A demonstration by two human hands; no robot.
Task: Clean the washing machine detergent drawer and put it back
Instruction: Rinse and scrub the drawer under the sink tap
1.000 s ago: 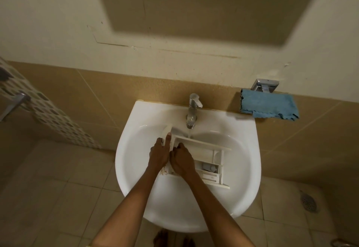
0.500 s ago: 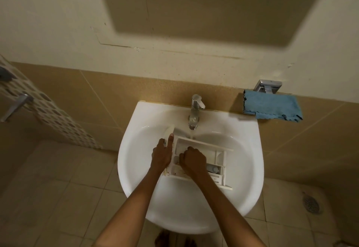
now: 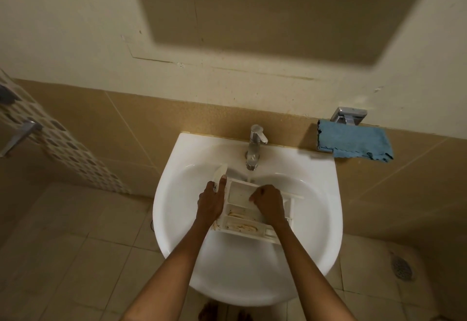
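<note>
Two hands work in our sink. Our left hand (image 3: 211, 204) grasps the detergent drawer (image 3: 240, 226) at its nine o'clock end, thumb stretched up along the white front panel toward twelve. Our right hand (image 3: 269, 203) sits clenched, knuckles up, in the drawer's large compartment, just at three o'clock of the left. We cannot tell whether its curled fingers hold anything beneath them. The drawer lies across the middle of the white sink (image 3: 316, 219), open side up, with brown streaks of grime in the two compartments on its six o'clock side. At twelve o'clock from the drawer stands the chrome tap (image 3: 254, 149), and a thin stream of water (image 3: 249, 176) falls from it onto the drawer's far edge. Toward two o'clock a blue cloth (image 3: 353, 142) hangs from a metal holder (image 3: 348, 116) on the tiled wall. At four o'clock a round drain (image 3: 401, 269) sits in the floor tiles.
</note>
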